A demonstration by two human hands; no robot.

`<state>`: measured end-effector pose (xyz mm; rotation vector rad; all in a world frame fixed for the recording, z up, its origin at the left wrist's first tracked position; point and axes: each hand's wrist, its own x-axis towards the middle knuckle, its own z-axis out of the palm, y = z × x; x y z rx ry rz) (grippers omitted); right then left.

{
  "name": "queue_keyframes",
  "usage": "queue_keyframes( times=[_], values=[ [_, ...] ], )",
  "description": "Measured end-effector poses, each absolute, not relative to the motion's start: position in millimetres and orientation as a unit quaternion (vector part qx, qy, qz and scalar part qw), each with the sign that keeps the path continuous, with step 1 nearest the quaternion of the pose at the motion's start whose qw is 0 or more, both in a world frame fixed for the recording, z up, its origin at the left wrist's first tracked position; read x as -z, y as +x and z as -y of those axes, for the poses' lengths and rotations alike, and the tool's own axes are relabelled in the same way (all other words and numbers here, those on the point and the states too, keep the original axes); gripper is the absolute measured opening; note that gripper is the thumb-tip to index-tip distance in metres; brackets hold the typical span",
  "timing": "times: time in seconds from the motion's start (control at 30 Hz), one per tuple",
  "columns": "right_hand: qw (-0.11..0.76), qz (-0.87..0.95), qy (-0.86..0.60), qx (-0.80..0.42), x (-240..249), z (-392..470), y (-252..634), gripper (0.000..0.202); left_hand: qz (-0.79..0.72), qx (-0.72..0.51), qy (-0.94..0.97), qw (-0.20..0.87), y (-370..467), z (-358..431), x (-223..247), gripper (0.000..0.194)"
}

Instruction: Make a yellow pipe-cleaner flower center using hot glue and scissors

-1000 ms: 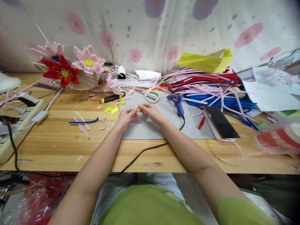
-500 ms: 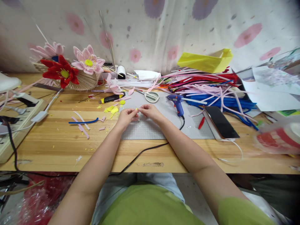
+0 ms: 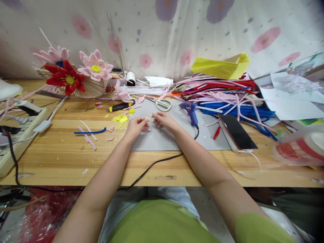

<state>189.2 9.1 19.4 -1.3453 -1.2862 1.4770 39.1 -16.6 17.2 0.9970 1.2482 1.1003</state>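
Above the grey cutting mat (image 3: 162, 143), my left hand (image 3: 136, 128) pinches a small yellow piece (image 3: 149, 118) between thumb and fingertips. It is too small to name more exactly. From the other side my right hand (image 3: 164, 122) has its thumb and forefinger closed at the end of the same piece. The fingertips of the two hands are slightly apart. Yellow scraps (image 3: 120, 118) and a round yellow disc (image 3: 132, 110) lie left of the mat's far edge. Scissors (image 3: 163, 105) rest just beyond my right hand, and a blue glue gun (image 3: 191, 111) lies to its right.
A phone (image 3: 238, 132) lies at the right, near a plastic cup (image 3: 301, 148). Pipe cleaners (image 3: 238, 109) are heaped at the back right. Fuzzy flowers (image 3: 68, 79) and a power strip (image 3: 22, 138) occupy the left. A black cord (image 3: 152, 165) crosses the front.
My right fingertips have drawn slightly away to the right from the left ones, so more of the yellow piece shows between them. The left hand stays almost still.
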Motion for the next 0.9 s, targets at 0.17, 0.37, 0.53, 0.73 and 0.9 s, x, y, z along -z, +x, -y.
queue_keyframes(
  times=[0.17, 0.37, 0.53, 0.73, 0.9],
  values=[
    [0.422, 0.482, -0.558, -0.528, -12.3, -13.8, 191.6, 0.025, -0.527, -0.470, 0.406, 0.580, 36.9, 16.7, -18.4, 0.030],
    [0.419, 0.569, -0.563, -0.428, -8.1, -17.4, 197.2, 0.035, -0.507, -0.462, 0.362, 0.631, 33.2, 17.6, -21.9, 0.023],
    [0.412, 0.568, -0.527, -0.480, -7.9, -13.4, 189.0, 0.036, -0.499, -0.453, 0.373, 0.637, 33.6, 19.0, -22.4, 0.025],
    [0.404, 0.555, -0.458, -0.566, -9.7, -6.5, 175.9, 0.031, -0.504, -0.437, 0.403, 0.627, 34.3, 19.0, -19.5, 0.030],
    [0.421, 0.567, -0.418, -0.571, -17.1, -4.9, 180.6, 0.031, -0.523, -0.431, 0.399, 0.618, 32.2, 19.7, -21.7, 0.031]
  ],
)
